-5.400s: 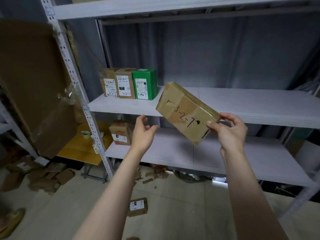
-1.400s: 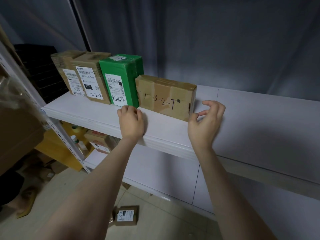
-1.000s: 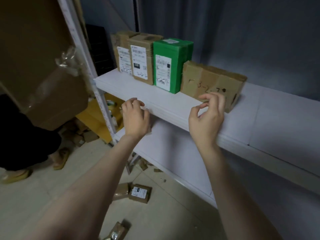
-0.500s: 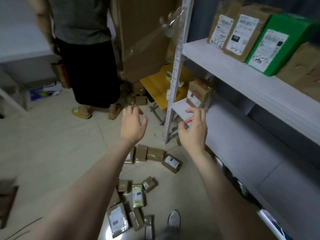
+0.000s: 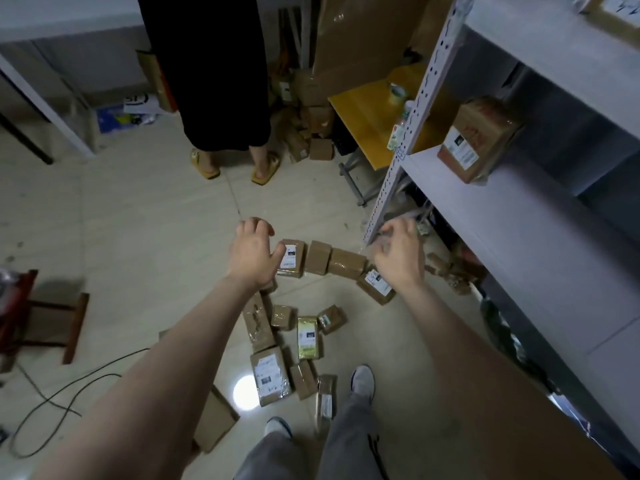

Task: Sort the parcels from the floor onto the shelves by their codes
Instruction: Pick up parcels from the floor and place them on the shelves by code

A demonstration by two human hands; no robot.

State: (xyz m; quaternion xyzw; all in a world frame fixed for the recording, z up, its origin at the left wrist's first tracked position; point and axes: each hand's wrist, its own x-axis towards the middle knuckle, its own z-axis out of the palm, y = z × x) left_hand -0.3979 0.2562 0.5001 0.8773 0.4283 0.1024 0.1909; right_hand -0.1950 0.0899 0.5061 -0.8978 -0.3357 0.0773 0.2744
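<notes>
Below, brown taped parcels (image 5: 270, 374), white labels, scattered; left hand (image 5: 251, 252), right hand (image 5: 398, 259) empty, relaxed.

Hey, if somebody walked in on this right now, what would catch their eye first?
The scatter of brown parcels on the pale floor, below the empty left hand and right hand stretched over them. One yellow-green parcel stands out mid-pile. Beyond, a person in black stands in yellow sandals.

Both hands empty, L (image 5: 251, 252) & R (image 5: 398, 254), fingers loosely curled.
</notes>
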